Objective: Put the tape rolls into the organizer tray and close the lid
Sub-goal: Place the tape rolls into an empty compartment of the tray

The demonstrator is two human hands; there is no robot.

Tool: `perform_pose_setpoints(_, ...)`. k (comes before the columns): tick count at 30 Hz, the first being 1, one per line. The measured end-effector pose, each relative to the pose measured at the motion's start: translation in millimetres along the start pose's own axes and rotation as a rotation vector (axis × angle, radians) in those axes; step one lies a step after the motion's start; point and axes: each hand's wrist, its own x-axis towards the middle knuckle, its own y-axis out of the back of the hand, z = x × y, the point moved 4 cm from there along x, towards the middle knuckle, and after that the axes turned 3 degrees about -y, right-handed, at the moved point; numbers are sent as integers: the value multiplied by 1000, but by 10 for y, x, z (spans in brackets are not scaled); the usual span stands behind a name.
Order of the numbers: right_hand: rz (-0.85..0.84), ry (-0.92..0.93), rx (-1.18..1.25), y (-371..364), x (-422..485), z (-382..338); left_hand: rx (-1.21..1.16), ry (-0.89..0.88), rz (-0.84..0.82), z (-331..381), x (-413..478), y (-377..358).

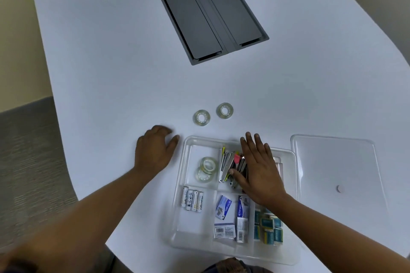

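Two clear tape rolls lie flat on the white table beyond the tray, one on the left (201, 117) and one on the right (224, 111). A clear organizer tray (188, 146) sits near me. Two more tape rolls (207, 168) are stacked in its far-left compartment. The clear lid (337, 166) lies flat on the table to the right of the tray. My left hand (154, 150) rests on the table just left of the tray, fingers curled and empty. Over the tray's middle compartment, my right hand (258, 170) hovers flat with its fingers spread, holding nothing.
Batteries (192, 199), staplers and clips (230, 164), and small boxes (230, 217) fill other tray compartments. A grey cable hatch (210, 17) is set into the table (111, 51) farther back. The table edge runs along the left, with carpet below.
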Motion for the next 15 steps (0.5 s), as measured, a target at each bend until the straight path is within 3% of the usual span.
perform_pose_setpoints(4, 34, -1, 27, -33, -1, 25, -164, 34, -120, 214, 459, -34)
perform_pose_setpoints(9, 56, 13, 32, -45, -7, 30, -47, -108, -308, 543, 822, -132)
perform_pose_setpoints(15, 63, 14, 40, -36, -4, 25, 364, -316, -381, 743, 966, -227)
